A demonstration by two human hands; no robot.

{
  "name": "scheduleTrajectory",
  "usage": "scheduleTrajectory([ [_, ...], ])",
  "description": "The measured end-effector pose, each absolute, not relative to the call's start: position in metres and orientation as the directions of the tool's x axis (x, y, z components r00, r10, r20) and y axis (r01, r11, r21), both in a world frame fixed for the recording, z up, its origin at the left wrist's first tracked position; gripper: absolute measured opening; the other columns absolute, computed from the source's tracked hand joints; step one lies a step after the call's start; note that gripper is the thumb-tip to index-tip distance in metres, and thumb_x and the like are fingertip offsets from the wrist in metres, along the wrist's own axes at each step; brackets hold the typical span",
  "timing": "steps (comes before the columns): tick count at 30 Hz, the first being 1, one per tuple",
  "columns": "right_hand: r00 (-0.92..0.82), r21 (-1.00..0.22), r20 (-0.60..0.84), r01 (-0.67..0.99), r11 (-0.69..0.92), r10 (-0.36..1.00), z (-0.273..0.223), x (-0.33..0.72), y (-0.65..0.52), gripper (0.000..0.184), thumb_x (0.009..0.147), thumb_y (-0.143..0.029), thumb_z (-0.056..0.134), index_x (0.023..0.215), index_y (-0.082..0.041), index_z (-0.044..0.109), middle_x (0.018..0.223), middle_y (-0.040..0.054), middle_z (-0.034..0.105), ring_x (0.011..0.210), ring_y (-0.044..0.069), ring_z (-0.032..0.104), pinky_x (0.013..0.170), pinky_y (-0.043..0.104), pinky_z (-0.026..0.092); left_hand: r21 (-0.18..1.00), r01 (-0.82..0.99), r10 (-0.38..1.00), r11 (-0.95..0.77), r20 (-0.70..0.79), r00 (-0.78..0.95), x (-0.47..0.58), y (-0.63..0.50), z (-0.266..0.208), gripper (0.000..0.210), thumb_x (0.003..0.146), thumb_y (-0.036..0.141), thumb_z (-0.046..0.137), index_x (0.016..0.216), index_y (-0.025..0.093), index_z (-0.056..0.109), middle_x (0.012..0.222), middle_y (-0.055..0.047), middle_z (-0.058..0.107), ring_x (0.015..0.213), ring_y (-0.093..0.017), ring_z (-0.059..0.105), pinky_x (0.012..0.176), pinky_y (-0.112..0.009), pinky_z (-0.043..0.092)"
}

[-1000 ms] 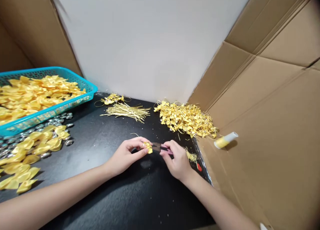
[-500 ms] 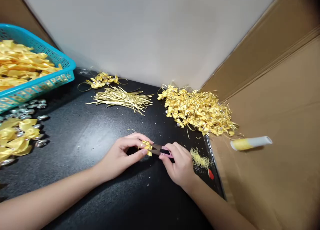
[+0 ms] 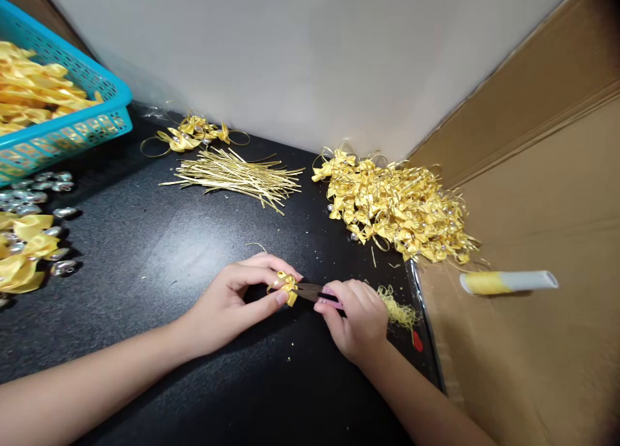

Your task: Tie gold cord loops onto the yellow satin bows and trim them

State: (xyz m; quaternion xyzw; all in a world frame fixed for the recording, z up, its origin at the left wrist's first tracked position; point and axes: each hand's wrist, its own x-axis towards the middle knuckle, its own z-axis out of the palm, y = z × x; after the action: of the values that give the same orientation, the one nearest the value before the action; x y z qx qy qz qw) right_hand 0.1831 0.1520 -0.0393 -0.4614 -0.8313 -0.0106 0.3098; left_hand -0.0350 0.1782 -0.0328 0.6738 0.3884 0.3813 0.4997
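Observation:
Pinched between the thumb and fingers of my left hand (image 3: 245, 294) is a small yellow ribbon bow (image 3: 289, 287), held just above the black tabletop. My right hand (image 3: 358, 314) is closed around the pink handles of a pair of thread snips (image 3: 312, 292). Their dark blades point left and reach the bow's right side, the blades close together. Whether the tips touch the ribbon or a thread is too small to tell. A thin gold strand (image 3: 255, 244) lies just behind my left hand.
A pile of yellow bows (image 3: 397, 204) lies at the back right, near thread scraps (image 3: 398, 309) and a red piece (image 3: 417, 341). Gold ties (image 3: 237, 178) lie mid-back. A blue basket (image 3: 113, 120) of ribbons and silver beads (image 3: 62, 267) are left. A tube (image 3: 508, 282) lies on cardboard.
The snips' blades have come together at the bow; they were apart before. The view has shifted slightly, while both hands keep their grips.

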Motion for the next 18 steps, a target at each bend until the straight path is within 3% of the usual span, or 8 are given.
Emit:
scheduleTrajectory([
  [18,-0.42,-0.256,0.511,0.759,0.599,0.75,-0.0411,0.1829,0.1513,0.014,0.094,-0.029,0.047,0.096,-0.019,0.057,0.067,0.0023,0.062,0.058,0.015,0.052,0.056,0.029,0.033,0.97,0.18,0.913,-0.162,0.079,0.401,-0.0333,0.1782,-0.0304,0.013,0.08,0.032,0.064,0.076,0.024,0.073,0.091,-0.005,0.071,0.084,-0.02,0.063,0.081,-0.035,0.051],
])
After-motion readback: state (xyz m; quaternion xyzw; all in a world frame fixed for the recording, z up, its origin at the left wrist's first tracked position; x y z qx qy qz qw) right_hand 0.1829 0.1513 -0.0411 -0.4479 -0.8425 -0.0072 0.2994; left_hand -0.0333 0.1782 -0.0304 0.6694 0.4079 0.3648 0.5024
